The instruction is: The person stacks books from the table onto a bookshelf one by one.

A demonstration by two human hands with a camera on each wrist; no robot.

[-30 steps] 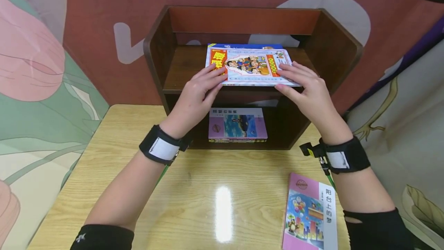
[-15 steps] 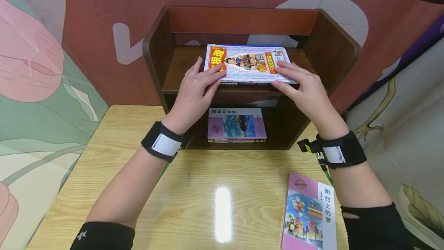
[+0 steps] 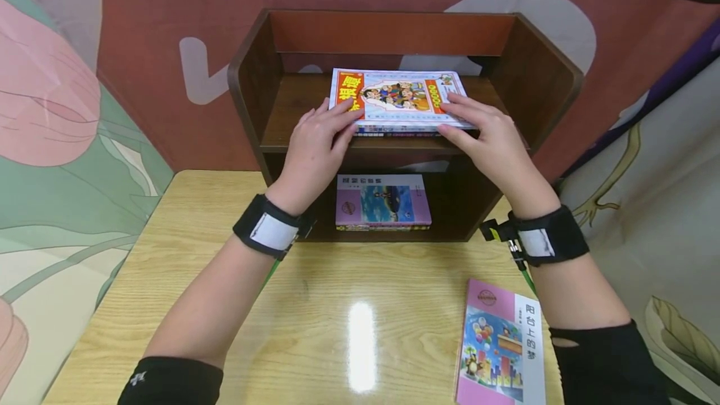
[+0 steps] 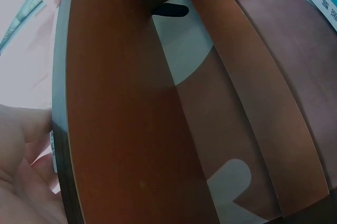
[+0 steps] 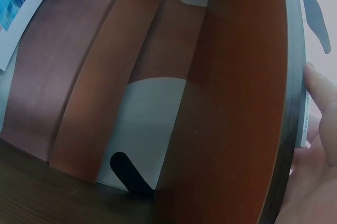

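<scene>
Both hands touch a children's picture book [image 3: 402, 99], pale blue with red panels and cartoon figures, lying flat on top of a small stack on the upper shelf. My left hand [image 3: 317, 145] has its fingers extended over the book's front left corner, its thumb at the front edge. At the front right corner, my right hand [image 3: 495, 145] lays its fingers on the cover, thumb along the front edge. Spines of books [image 3: 394, 130] show just beneath. In the wrist views, the left hand [image 4: 23, 166] and right hand [image 5: 321, 155] are partly seen beyond the shelf board.
A dark brown two-tier bookshelf [image 3: 264, 99] stands on the light wooden table [image 3: 292, 330]. Its lower tier holds a short stack of pink-and-white books [image 3: 385, 202]. Another pink book [image 3: 500, 342] lies on the table at front right. A red printed cloth [image 3: 146, 67] hangs behind.
The picture book has slid back and slightly left, covering the blue book that showed behind it. Spines below now show at the front. Both hands moved slightly with it, staying on its front corners.
</scene>
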